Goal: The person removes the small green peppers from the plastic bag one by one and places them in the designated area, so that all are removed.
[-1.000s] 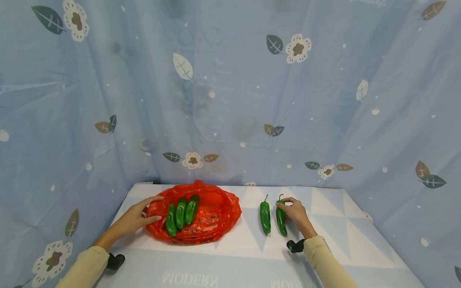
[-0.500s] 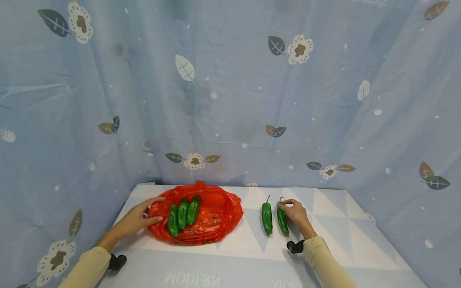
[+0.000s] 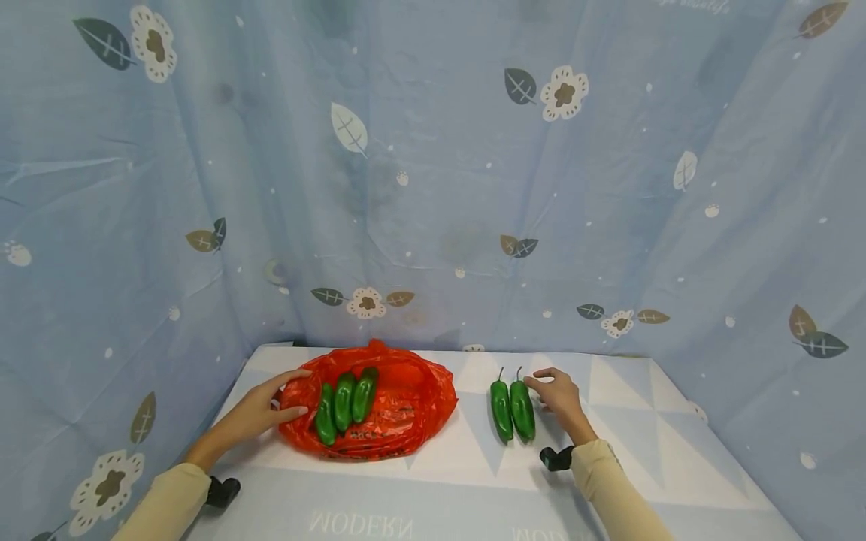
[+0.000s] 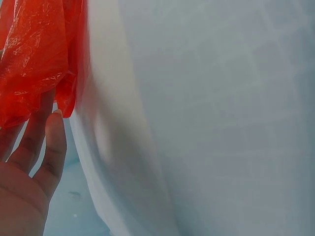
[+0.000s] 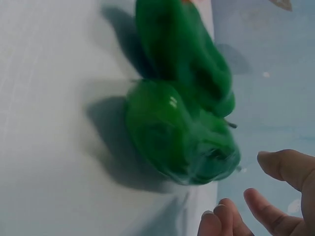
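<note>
A crumpled red plastic bag [image 3: 413, 428] lies spread open on the left half of the table, with three green peppers [image 3: 343, 402] side by side on its left part. My left hand [image 3: 253, 409] touches the bag's left edge, thumb and fingers apart; in the left wrist view its fingers [image 4: 58, 140] reach up against the red plastic. To the right, two long green peppers lie close together, stems pointing away: the left pepper [image 3: 501, 411] and the right pepper [image 3: 522, 411]. My right hand [image 3: 558, 397] hovers beside the right pepper's stem end, and its fingers hold nothing.
The table [image 3: 433, 500] has a white and pale blue patterned cover. A blue curtain [image 3: 440, 188] with leaves and flowers rises behind it and along both sides. A small black device [image 3: 556, 458] sits at the right wrist, another black device [image 3: 222, 493] at the left.
The right pepper has shifted left, up against the other pepper. My right hand has let go of it. The left hand and the bag stay about where they were.
</note>
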Demonstrator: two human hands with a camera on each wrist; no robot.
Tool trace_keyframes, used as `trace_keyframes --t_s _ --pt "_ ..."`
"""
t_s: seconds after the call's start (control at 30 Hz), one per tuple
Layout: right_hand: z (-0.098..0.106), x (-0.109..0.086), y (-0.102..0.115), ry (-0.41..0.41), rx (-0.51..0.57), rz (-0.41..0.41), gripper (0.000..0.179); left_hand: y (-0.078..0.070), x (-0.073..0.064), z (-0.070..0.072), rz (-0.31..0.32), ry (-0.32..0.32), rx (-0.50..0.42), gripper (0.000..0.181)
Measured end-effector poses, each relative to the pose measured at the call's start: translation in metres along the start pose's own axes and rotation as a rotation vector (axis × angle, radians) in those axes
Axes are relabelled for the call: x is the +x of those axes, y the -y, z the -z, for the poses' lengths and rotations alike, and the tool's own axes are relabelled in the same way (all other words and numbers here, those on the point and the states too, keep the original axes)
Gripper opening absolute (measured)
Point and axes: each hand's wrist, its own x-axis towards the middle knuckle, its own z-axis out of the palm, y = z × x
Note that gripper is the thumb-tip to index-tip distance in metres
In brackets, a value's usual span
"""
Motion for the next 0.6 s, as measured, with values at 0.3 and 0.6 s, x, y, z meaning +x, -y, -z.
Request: trace_keyframes --t_s 0.3,0.6 --pt "-0.004 -0.005 0.021 0.025 0.052 0.035 0.04 0.003 0.001 0.0 0.022 0.008 -0.014 0.067" --pt "-0.021 -0.017 0.045 0.071 0.071 0.109 0.037 0.001 0.002 -0.002 0.015 -0.009 -0.019 0.066"
